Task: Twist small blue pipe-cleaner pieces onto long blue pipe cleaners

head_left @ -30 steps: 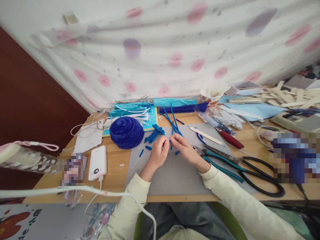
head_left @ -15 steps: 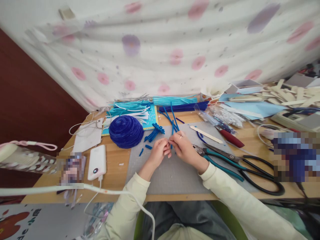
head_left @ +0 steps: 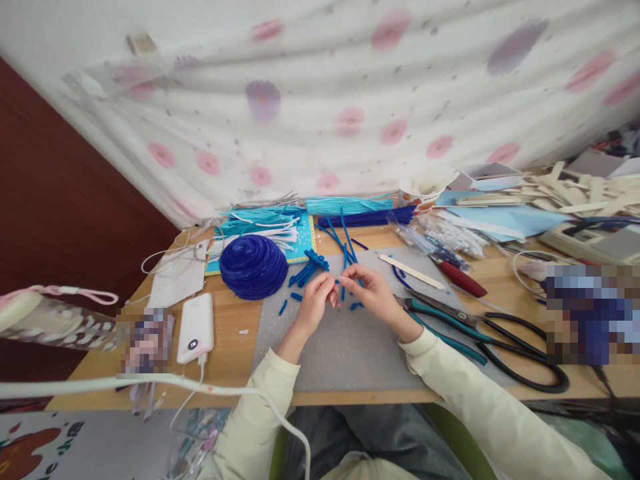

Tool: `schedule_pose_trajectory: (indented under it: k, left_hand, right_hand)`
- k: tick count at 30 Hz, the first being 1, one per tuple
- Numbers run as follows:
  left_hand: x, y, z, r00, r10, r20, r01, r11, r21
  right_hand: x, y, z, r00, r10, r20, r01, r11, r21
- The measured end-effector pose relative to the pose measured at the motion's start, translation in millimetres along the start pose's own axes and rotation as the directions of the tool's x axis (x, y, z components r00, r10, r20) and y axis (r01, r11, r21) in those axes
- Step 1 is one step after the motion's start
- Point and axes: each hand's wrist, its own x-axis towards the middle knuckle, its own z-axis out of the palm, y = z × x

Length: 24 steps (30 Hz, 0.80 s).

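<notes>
My left hand (head_left: 316,303) and my right hand (head_left: 367,292) meet fingertip to fingertip above the grey cutting mat (head_left: 345,363). Both are pinched around a small blue piece (head_left: 338,281), mostly covered by the fingers. Just behind my left hand lies a bundle of short blue stems (head_left: 309,269). Long blue stems (head_left: 347,235) stretch away behind my right hand. Short blue offcuts (head_left: 283,307) rest on the mat to the left. A dark blue wound dome (head_left: 253,267) sits at the mat's left corner.
Right of my hands lie teal-handled pliers (head_left: 445,327), large black scissors (head_left: 520,340), a wooden stick (head_left: 411,271) and a red handle (head_left: 463,279). A white power bank (head_left: 195,328) is at left. A white cable (head_left: 225,385) crosses in front of my left sleeve.
My right hand has shifted slightly right, its fingertips now a little apart from the left ones, showing more of the blue piece. Small blue bits show below it. The view has tilted slightly.
</notes>
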Motion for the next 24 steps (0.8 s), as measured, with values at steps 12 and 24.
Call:
schedule_pose_trajectory:
  k: [12, 24]
  left_hand:
    - [-4.5, 3.7, 7.2, 0.989, -0.135, 0.058, 0.145, 0.959, -0.245]
    - [-2.3, 0.1, 9.1, 0.992, -0.121, 0.032, 0.125, 0.936, -0.33]
  right_hand:
    - [-2.9, -4.8, 1.2, 0.979, -0.202, 0.029, 0.203, 0.944, -0.26]
    - [-5.2, 5.3, 12.3, 0.986, 0.167, 0.028, -0.169, 0.961, 0.219]
